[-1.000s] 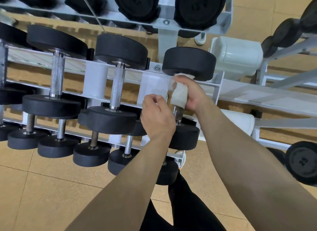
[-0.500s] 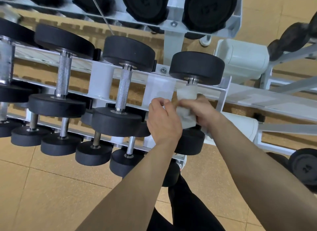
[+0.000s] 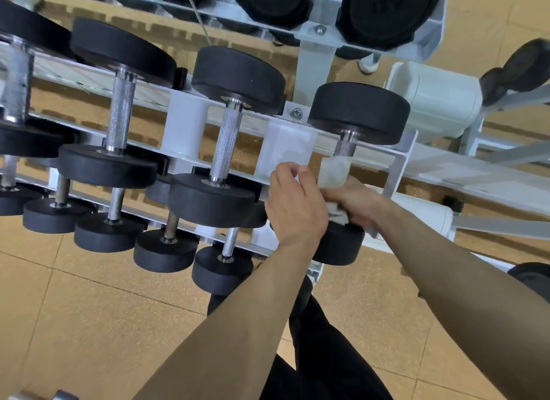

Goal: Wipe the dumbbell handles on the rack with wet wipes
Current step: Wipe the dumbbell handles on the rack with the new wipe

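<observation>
Head view, looking straight down onto a white metal rack (image 3: pixel 398 167) standing on a tan floor (image 3: pixel 74 310) of big square tiles with thin dark lines between them. Showing more brown, speckled floor through the gaps between the rack's rails.

Working at the right end of the middle shelf, on the last dumbbell (image 3: pixel 360 111) in the row. Gripping a white wet wipe (image 3: pixel 333 170) with the right hand (image 3: pixel 354 203), fingers clamped round the wipe and round the low end of the dumbbell handle (image 3: pixel 345 145). Leaving the rough silver top of that handle bare, just under the black round weight.

Holding the left hand (image 3: pixel 297 209) just beside the right one, fingers curled in tight; not possible to tell whether pinching anything.

Looking past more black dumbbells (image 3: pixel 235 75) with silver handles lying in a row to the left, smaller ones (image 3: pixel 107 231) on the shelf below, and big ones (image 3: pixel 387 10) on the shelf above. Seeing a white plastic jug (image 3: pixel 437 102) beyond the rack's right end, and dark weights on another rack (image 3: pixel 523 69) at the far right. Standing close to the rack in black trousers (image 3: pixel 327 355).
</observation>
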Demonstrator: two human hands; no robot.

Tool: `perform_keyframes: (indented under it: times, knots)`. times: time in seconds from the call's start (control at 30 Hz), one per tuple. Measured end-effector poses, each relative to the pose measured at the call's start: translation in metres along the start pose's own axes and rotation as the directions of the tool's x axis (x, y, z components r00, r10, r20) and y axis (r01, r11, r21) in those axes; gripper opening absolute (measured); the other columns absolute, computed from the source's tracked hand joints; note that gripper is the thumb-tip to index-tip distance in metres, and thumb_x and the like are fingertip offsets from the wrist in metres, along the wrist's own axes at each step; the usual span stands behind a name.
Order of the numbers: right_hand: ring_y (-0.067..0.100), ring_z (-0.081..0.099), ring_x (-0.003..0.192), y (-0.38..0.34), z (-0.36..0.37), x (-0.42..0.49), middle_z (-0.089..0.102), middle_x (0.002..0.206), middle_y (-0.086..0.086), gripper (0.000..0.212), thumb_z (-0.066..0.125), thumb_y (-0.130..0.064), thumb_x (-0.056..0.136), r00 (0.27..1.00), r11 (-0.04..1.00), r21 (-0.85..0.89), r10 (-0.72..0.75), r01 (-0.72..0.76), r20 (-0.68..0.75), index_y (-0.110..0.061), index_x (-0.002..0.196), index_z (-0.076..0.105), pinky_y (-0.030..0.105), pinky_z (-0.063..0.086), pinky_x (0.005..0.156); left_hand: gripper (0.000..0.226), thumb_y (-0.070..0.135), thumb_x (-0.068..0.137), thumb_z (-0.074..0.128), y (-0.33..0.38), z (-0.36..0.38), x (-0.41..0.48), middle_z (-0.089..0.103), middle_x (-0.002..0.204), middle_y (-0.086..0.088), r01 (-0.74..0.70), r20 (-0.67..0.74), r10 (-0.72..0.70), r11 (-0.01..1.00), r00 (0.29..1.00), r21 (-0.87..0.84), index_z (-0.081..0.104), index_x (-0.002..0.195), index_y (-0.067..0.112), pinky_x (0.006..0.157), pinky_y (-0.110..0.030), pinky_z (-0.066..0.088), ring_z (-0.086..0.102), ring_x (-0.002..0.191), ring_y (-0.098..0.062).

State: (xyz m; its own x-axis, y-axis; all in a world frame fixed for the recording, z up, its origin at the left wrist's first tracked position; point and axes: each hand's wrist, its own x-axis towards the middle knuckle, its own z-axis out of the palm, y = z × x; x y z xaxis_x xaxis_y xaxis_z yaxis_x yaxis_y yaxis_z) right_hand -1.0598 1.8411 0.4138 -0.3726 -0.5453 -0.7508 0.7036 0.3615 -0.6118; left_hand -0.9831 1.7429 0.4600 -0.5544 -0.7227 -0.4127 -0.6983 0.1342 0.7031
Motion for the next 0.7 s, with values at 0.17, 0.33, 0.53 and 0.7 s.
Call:
perform_keyframes:
  times: [0.17,0.33,0.53,0.7]
  knots:
    - [-0.001,0.071,0.083,-0.021,-0.006,-0.006,0.077,0.087,-0.012,0.027,0.084,-0.006,0.079,0.997,0.946,-0.316,-0.073,0.075,0.02,-0.019,0.099,0.072,0.012,0.052,0.068,0.015,0.034,0.105,0.036,0.001,0.0,-0.001,0.056,0.107,0.006,0.001,-0.003,-0.001,1.0,1.0,0.007,0.048,0.102,0.026,0.096,-0.05,0.045,0.055,0.097,-0.02]
    - [0.008,0.075,0.075,-0.017,-0.007,0.004,0.078,0.086,-0.003,0.023,0.085,-0.016,0.08,0.936,0.975,-0.203,-0.15,0.087,-0.319,-0.016,0.099,0.072,0.022,0.055,0.059,0.016,0.035,0.105,0.034,0.0,0.001,0.0,0.055,0.106,0.008,0.011,0.005,-0.011,1.0,1.0,-0.002,0.048,0.102,0.027,0.097,-0.05,0.044,0.054,0.097,-0.02]
    - [0.01,0.075,0.074,-0.021,0.001,0.003,0.077,0.08,-0.001,0.023,0.084,-0.025,0.077,0.916,0.976,-0.216,-0.117,0.035,-0.383,-0.012,0.093,0.073,0.033,0.057,0.063,0.016,0.034,0.105,0.035,0.0,0.001,0.0,0.055,0.107,0.007,0.018,0.001,-0.018,1.0,1.0,-0.002,0.049,0.103,0.026,0.096,-0.049,0.044,0.055,0.099,-0.022]
    - [0.002,0.069,0.072,-0.011,0.003,-0.021,0.076,0.082,-0.001,0.028,0.092,-0.019,0.071,0.984,0.886,-0.465,-0.088,0.007,-0.153,-0.013,0.091,0.073,0.023,0.056,0.067,0.016,0.033,0.105,0.036,0.001,0.001,0.0,0.056,0.108,0.006,0.012,-0.005,-0.012,1.0,1.0,-0.001,0.05,0.104,0.025,0.095,-0.047,0.044,0.054,0.098,-0.02]
